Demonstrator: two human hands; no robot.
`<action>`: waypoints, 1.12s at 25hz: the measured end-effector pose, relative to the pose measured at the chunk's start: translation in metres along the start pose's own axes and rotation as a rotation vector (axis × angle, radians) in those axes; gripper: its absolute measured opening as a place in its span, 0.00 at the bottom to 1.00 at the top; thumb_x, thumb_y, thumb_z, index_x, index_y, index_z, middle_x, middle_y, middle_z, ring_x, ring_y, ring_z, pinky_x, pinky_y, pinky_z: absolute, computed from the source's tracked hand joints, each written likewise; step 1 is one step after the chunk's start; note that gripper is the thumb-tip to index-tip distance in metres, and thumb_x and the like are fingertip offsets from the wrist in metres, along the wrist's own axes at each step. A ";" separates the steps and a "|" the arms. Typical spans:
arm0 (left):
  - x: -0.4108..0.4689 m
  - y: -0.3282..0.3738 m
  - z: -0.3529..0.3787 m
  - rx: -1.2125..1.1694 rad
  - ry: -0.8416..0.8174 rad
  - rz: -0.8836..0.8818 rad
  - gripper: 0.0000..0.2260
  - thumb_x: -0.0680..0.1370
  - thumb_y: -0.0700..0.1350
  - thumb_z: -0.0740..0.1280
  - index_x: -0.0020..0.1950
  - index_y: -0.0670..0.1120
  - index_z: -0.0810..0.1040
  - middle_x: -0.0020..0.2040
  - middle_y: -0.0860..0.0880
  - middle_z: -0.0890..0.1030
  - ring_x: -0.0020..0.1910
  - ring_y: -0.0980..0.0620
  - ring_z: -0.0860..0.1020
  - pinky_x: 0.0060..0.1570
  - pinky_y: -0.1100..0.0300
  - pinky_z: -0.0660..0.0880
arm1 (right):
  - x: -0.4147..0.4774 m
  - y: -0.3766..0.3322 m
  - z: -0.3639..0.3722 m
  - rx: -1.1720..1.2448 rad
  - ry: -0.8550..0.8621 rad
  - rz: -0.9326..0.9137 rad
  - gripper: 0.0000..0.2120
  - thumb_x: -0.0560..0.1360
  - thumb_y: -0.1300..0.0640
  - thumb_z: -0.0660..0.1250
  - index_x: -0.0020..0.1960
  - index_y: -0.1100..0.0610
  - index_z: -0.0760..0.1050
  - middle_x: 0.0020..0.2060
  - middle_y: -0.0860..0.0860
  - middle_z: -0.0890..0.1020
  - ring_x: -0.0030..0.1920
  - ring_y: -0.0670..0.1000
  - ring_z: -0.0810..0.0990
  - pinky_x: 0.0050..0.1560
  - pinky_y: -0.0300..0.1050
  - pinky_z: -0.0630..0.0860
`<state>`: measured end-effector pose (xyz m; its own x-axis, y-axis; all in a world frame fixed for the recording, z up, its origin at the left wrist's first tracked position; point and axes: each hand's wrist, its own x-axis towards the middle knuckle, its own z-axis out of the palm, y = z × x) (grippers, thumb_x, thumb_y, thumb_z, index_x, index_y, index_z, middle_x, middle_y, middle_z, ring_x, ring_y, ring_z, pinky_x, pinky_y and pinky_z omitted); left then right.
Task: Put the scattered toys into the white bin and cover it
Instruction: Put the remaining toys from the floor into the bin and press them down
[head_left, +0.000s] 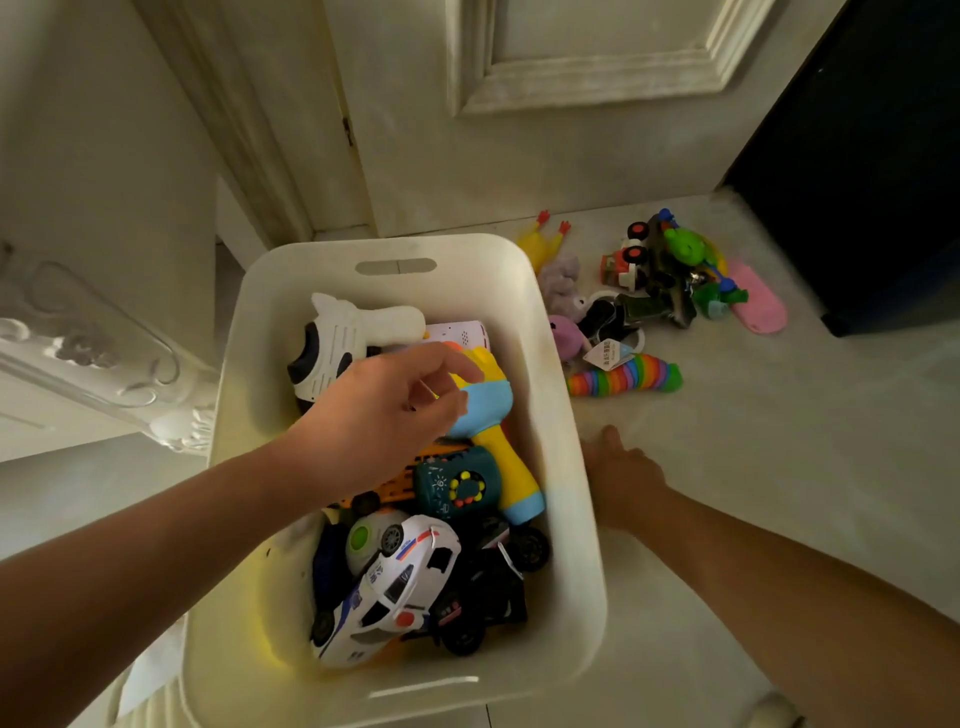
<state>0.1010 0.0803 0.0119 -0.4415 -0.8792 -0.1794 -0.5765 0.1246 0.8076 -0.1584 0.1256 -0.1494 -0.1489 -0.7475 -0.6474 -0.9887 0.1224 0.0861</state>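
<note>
The white bin (524, 291) stands on the pale floor and holds several toys: a white police car (387, 590), a white and black toy (337, 343), a teal gadget (457, 483) and a yellow and blue toy (493, 421). My left hand (384, 410) hovers inside the bin, its loosely curled fingertips at the yellow and blue toy's blue collar. My right hand (626, 478) is low beside the bin's right wall, thumb pointing away from me, fingers hidden behind the rim. No lid is in view.
Scattered toys lie on the floor right of the bin: a rainbow slug (623, 376), a yellow rubber chicken (540, 244), plush figures (561, 280), a red and white truck (626, 260), green toys (685, 247) and a pink flat piece (758, 296). A door (519, 130) stands behind, dark furniture (872, 156) at right.
</note>
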 end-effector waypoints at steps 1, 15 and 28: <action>0.000 -0.003 -0.003 0.004 0.005 -0.013 0.08 0.77 0.44 0.66 0.50 0.59 0.78 0.38 0.57 0.79 0.36 0.60 0.77 0.34 0.73 0.70 | 0.001 -0.005 0.000 0.022 0.029 0.019 0.35 0.75 0.49 0.66 0.75 0.42 0.51 0.74 0.56 0.53 0.60 0.59 0.73 0.53 0.49 0.74; 0.003 -0.008 -0.040 -0.261 0.121 -0.023 0.15 0.75 0.53 0.69 0.61 0.58 0.75 0.52 0.56 0.81 0.46 0.58 0.82 0.50 0.57 0.79 | -0.085 -0.019 -0.190 0.850 0.877 -0.243 0.21 0.65 0.56 0.71 0.54 0.43 0.70 0.53 0.48 0.76 0.51 0.48 0.74 0.49 0.41 0.71; 0.003 -0.035 -0.077 0.332 -0.121 -0.301 0.12 0.75 0.46 0.69 0.57 0.54 0.75 0.47 0.56 0.82 0.33 0.60 0.82 0.36 0.68 0.77 | -0.060 -0.160 -0.135 0.427 0.179 -0.715 0.36 0.66 0.59 0.73 0.69 0.48 0.60 0.61 0.54 0.65 0.55 0.56 0.74 0.53 0.51 0.76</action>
<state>0.1732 0.0381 0.0260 -0.2865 -0.8413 -0.4585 -0.8717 0.0302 0.4892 0.0071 0.0630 -0.0220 0.4739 -0.8262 -0.3046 -0.7608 -0.2099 -0.6142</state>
